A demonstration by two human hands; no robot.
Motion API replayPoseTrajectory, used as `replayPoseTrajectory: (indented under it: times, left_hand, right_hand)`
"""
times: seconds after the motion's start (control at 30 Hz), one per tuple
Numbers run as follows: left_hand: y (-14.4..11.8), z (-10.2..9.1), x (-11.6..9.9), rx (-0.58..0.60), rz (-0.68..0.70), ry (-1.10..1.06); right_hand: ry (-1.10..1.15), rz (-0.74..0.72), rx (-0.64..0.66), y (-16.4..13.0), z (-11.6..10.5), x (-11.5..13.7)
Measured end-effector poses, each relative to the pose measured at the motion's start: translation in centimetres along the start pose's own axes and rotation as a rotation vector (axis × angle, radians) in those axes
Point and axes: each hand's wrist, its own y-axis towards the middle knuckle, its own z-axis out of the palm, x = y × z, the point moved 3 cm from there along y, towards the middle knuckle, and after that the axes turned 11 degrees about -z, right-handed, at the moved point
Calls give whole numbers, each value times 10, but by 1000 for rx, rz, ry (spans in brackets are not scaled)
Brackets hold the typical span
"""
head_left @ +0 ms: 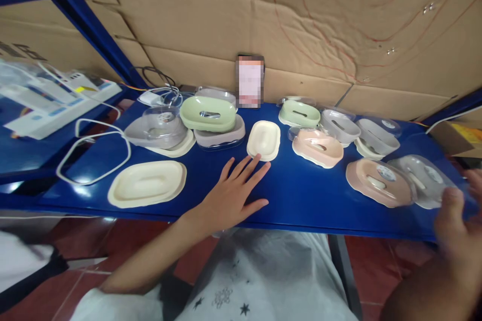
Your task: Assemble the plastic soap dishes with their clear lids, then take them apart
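My left hand (231, 195) lies over the blue table with its fingers spread. Its fingertips reach the near edge of a small cream oval dish (264, 136) and hold nothing. At the right edge, my right hand (457, 225) is blurred and partly cut off. Its thumb stands apart from the fingers, with nothing visible between them. Close beside it is a grey soap dish (424, 178) with a clear lid, touching a pink lidded soap dish (376, 180). A larger cream oval tray (146, 183) rests left of my left hand.
Green (299, 113), pink (318, 145) and grey soap dishes (341, 125) stand at the back right. Another green dish (207, 113) is stacked on the left. A phone (250, 80) leans on the cardboard wall. White cable (94, 180) and a power strip (64, 108) lie at left.
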Motion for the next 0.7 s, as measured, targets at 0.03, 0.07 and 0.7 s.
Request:
replayPoseTrajectory:
  times: [0.03,0.07,0.7]
  left_hand:
    - [0,-1,0,-5,-4,-4]
    - [0,-1,-1,-16,-8,-7]
    - [-1,-14,3,-363,-56,102]
  right_hand:
    - [94,-31,12,12,5,27]
    - [197,-123,113,23,14,56]
    - [570,-413,647,72,97,173]
